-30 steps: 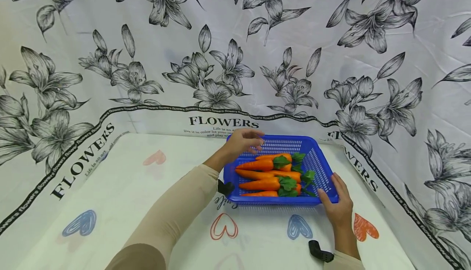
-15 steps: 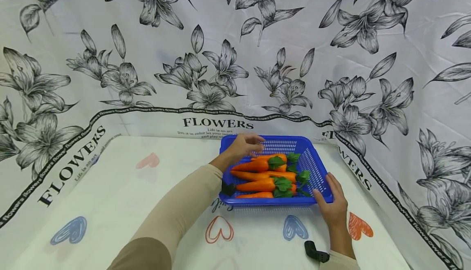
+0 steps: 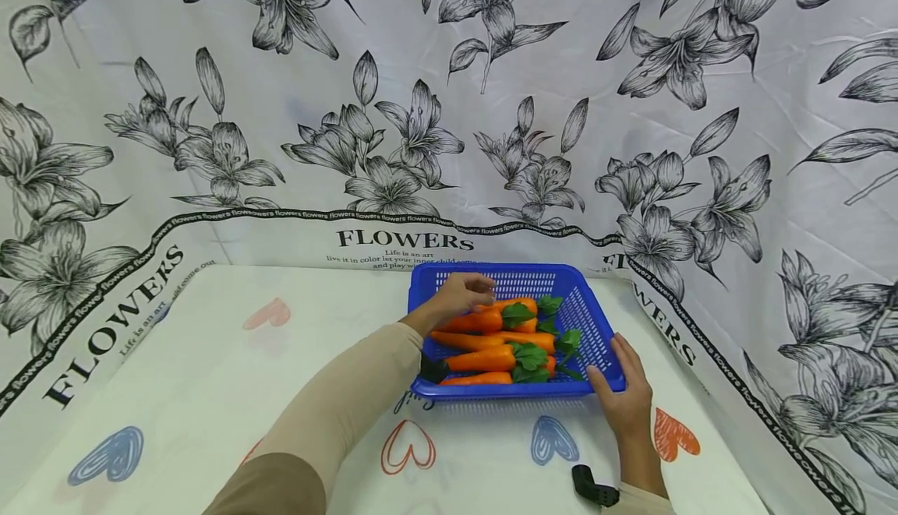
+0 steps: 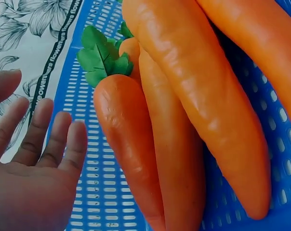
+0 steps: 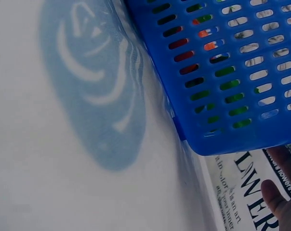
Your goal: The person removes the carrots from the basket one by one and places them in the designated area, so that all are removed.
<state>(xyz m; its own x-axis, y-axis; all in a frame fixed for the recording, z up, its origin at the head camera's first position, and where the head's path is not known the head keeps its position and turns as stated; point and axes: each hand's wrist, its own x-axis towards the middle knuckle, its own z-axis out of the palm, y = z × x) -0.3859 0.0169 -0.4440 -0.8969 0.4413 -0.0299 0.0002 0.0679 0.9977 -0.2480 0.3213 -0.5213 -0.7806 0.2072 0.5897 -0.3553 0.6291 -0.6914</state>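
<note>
Several orange carrots point(image 3: 480, 359) with green leafy tops lie in a blue plastic basket point(image 3: 505, 392), their leaves toward its right side. My left hand point(image 3: 459, 297) hovers over the left rear part of the basket and partly hides the carrots behind it. In the left wrist view, this left hand point(image 4: 34, 173) has its fingers extended and holds nothing, beside the nearest carrot point(image 4: 126, 134). My right hand point(image 3: 627, 394) rests at the basket's front right corner, thumb toward the front rim and straight fingers along the right side. The right wrist view shows its thumb point(image 5: 273, 195) below the basket's slotted wall point(image 5: 222, 96).
A white cloth with printed hearts covers the table point(image 3: 231, 367). Behind and to the right rises a flower-patterned curtain point(image 3: 393, 110). A black wrist camera point(image 3: 592, 488) is strapped at the right wrist; another dark device point(image 3: 433, 369) shows under the left wrist.
The head view has turned slightly right, so the scene slides left. My left hand has come a little rightward and nearer the front over the carrots. The right hand stays at the basket's corner.
</note>
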